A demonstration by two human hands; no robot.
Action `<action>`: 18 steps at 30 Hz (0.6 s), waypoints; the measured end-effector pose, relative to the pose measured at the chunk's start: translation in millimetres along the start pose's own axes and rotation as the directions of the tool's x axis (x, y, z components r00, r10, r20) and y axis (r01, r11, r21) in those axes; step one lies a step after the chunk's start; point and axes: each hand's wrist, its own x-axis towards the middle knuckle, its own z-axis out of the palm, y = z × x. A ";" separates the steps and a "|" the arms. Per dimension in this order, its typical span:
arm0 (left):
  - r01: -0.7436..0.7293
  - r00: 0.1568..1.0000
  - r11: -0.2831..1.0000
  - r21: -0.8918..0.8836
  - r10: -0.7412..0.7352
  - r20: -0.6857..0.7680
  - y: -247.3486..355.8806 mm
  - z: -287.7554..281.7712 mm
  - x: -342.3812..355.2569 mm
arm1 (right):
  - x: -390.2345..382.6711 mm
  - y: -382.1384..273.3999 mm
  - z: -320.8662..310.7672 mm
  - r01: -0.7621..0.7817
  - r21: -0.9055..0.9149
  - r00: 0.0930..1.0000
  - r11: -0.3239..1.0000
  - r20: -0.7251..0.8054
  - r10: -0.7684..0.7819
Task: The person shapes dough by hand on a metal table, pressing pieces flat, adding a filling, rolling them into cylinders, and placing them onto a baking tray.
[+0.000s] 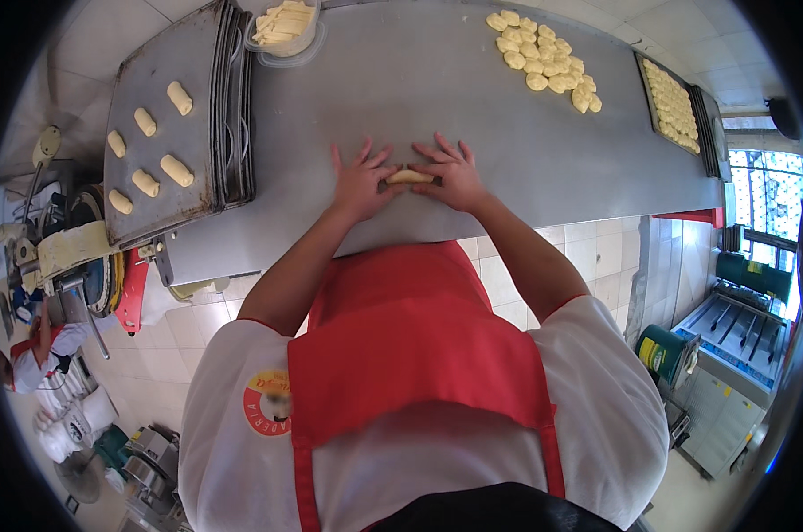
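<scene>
Between my two hands, near the front of the grey metal worktable (pixel 375 89), lies a small pale dough roll (pixel 410 176). My left hand (pixel 363 184) pinches its left end with thumb and forefinger, the other fingers spread. At the right end, my right hand (pixel 454 177) grips it the same way. On the dark baking tray (pixel 157 115) to the left sit several shaped dough rolls (pixel 177 169) in two rows. Toward the far right of the table is a cluster of round dough pieces (pixel 548 58).
A clear plastic tub (pixel 286 35) of pale sliced strips stands at the far left, beside stacked trays. At the right end is another tray (pixel 672 106) full of dough pieces. Machinery (pixel 91 222) and another person (pixel 42 350) are at the left; metal equipment (pixel 729 355) stands at right.
</scene>
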 end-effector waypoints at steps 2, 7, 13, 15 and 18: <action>-0.003 1.000 1.000 -0.019 0.004 0.017 -0.4 0.6 -10.3 | -0.1 -8.9 -3.0 -0.022 0.044 0.999 0.999 0.025 0.021; 0.051 0.971 0.997 0.065 -0.034 -0.237 0.4 24.6 -11.0 | 0.6 -7.6 10.7 0.033 -0.031 0.996 0.999 -0.079 -0.035; 0.019 0.991 0.998 -0.052 -0.025 -0.130 9.2 12.4 -7.6 | -3.6 -6.2 6.0 0.036 -0.012 0.996 0.999 -0.085 -0.037; 0.017 0.974 1.000 -0.012 -0.019 -0.226 12.0 20.7 -12.9 | -3.2 -3.9 8.9 0.052 -0.019 0.990 0.998 -0.134 -0.055; 0.026 0.962 0.990 -0.141 -0.063 -0.265 15.2 22.8 -31.9 | -24.0 -11.8 14.0 0.048 0.048 0.984 0.998 -0.173 -0.039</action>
